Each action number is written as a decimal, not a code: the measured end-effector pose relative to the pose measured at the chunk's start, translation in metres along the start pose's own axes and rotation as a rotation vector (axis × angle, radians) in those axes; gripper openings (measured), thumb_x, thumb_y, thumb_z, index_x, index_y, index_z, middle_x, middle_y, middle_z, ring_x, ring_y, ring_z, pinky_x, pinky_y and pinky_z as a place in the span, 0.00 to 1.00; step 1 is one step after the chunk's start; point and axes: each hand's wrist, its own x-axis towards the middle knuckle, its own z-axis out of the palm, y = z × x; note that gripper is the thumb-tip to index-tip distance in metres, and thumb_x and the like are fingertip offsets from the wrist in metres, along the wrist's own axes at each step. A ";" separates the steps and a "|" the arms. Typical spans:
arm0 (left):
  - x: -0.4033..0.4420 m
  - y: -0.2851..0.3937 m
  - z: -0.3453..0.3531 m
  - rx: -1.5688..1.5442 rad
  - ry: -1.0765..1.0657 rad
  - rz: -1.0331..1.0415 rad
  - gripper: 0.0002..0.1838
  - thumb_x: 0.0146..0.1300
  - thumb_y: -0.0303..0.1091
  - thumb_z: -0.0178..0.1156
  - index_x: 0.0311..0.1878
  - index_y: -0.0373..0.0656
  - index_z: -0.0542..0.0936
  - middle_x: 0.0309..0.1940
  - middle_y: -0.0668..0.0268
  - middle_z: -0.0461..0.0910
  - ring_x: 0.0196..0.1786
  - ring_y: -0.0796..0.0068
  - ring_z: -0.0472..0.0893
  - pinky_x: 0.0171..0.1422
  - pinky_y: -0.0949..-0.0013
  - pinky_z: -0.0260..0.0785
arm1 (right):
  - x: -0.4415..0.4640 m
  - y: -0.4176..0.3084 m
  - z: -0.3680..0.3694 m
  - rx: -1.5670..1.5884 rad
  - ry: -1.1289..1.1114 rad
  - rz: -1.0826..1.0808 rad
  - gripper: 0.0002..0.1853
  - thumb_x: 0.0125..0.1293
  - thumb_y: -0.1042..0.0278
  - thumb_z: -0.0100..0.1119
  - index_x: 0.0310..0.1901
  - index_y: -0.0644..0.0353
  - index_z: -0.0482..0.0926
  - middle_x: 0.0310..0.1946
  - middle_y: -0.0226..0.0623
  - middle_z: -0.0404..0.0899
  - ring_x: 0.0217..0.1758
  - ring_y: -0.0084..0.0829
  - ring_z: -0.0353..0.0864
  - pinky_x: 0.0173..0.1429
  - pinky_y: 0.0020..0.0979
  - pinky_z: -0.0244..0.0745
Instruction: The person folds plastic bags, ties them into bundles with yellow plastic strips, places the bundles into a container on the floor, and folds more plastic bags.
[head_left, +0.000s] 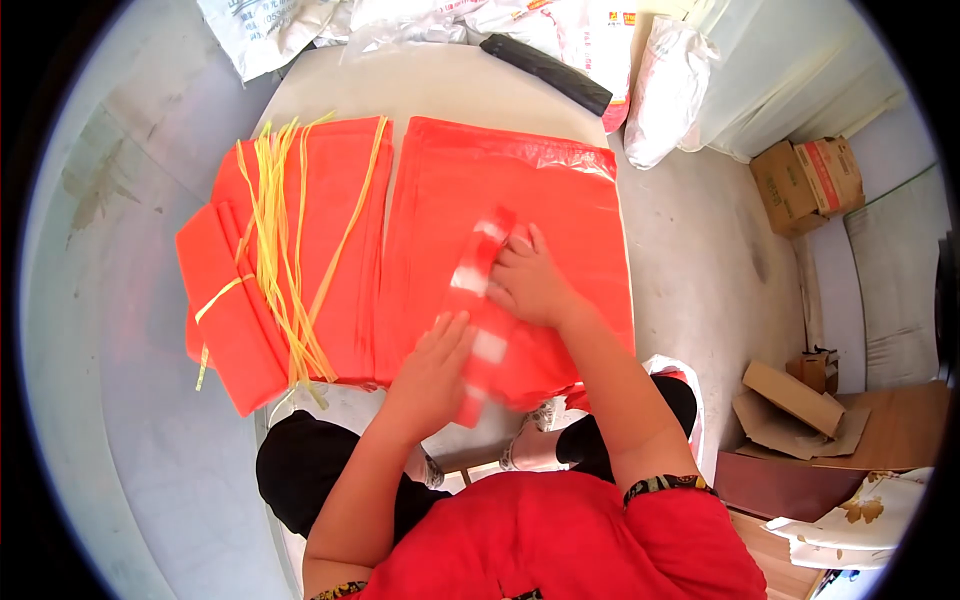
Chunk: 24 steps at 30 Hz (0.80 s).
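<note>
A flat stack of red plastic sheets (pixel 570 220) lies on the pale table. Over it is a narrow folded red strip with white patches (pixel 489 347), slanting between my hands and blurred by motion. My left hand (pixel 437 365) rests along the strip's lower left side, fingers stretched out. On the strip's upper right side is my right hand (pixel 530 278), its fingers spread and partly bent. A second red stack (pixel 345 165) lies to the left, with yellow ties (pixel 275 220) across it. A folded red bundle (pixel 235 330) bound with a yellow tie lies at its left edge.
A black roll (pixel 547 74) lies at the table's (pixel 400 85) far right edge. White printed bags (pixel 255 35) stand along the back, with a wrapped white bundle (pixel 668 92) beside them. Cardboard boxes (pixel 808 185) are on the right, and an opened carton (pixel 795 400) is lower down.
</note>
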 end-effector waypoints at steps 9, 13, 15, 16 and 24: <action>-0.004 -0.001 0.001 0.005 0.012 0.024 0.37 0.59 0.21 0.54 0.77 0.36 0.69 0.82 0.51 0.62 0.85 0.45 0.58 0.85 0.44 0.55 | -0.009 0.002 -0.003 0.125 0.244 0.568 0.28 0.73 0.58 0.62 0.70 0.62 0.75 0.82 0.57 0.55 0.80 0.56 0.61 0.83 0.56 0.54; -0.006 -0.001 0.004 -0.026 0.017 0.028 0.36 0.62 0.23 0.56 0.77 0.36 0.69 0.82 0.48 0.60 0.85 0.42 0.56 0.86 0.44 0.53 | -0.049 -0.030 0.005 0.258 0.167 0.526 0.33 0.74 0.59 0.61 0.77 0.59 0.67 0.82 0.58 0.55 0.79 0.59 0.62 0.81 0.51 0.59; -0.007 0.013 0.002 -0.050 -0.006 -0.020 0.35 0.65 0.30 0.59 0.77 0.36 0.69 0.83 0.46 0.57 0.86 0.41 0.53 0.86 0.41 0.51 | -0.051 -0.048 0.002 0.483 0.082 0.533 0.33 0.74 0.60 0.61 0.78 0.57 0.67 0.83 0.56 0.54 0.80 0.60 0.61 0.82 0.50 0.58; -0.008 0.020 0.001 -0.060 -0.020 -0.042 0.34 0.67 0.33 0.60 0.77 0.36 0.69 0.83 0.46 0.56 0.86 0.40 0.52 0.86 0.40 0.50 | -0.048 -0.055 0.000 0.475 0.108 0.458 0.32 0.74 0.60 0.61 0.77 0.58 0.69 0.82 0.57 0.54 0.80 0.62 0.60 0.82 0.52 0.58; -0.021 0.031 0.004 0.080 -0.169 -0.062 0.45 0.66 0.59 0.66 0.81 0.49 0.67 0.86 0.46 0.48 0.89 0.42 0.43 0.87 0.36 0.42 | -0.031 -0.087 0.004 0.023 0.022 0.081 0.28 0.74 0.58 0.61 0.73 0.57 0.75 0.85 0.58 0.46 0.85 0.66 0.48 0.82 0.62 0.54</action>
